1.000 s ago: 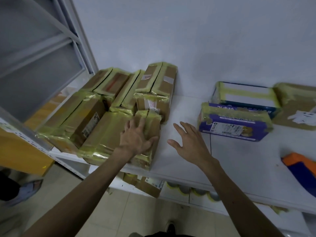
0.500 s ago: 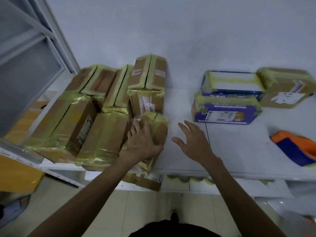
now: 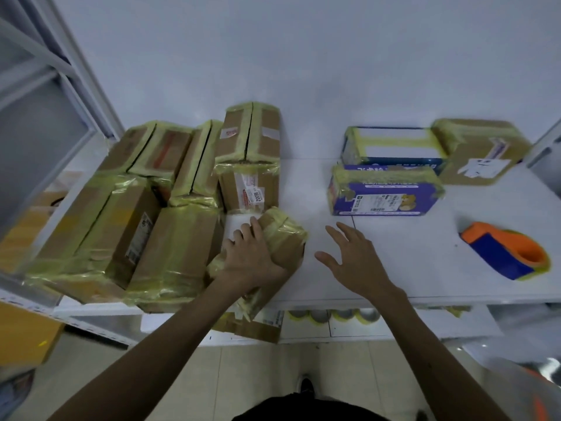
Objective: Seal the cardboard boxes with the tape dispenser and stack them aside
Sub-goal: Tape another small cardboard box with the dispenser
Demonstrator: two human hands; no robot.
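The left hand (image 3: 252, 259) covers much of a small taped box (image 3: 283, 238) at the table (image 3: 409, 268) edge (thumb hidden, grip unclear). The right hand (image 3: 352, 262) hovers beside it with fingers spread, and the tape dispenser (image 3: 504, 253) lies far right.

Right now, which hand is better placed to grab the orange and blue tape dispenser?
The right hand. It is free and open over bare table, on the same side as the tape dispenser. The left hand rests on a small taped box by the stack, farther from it.
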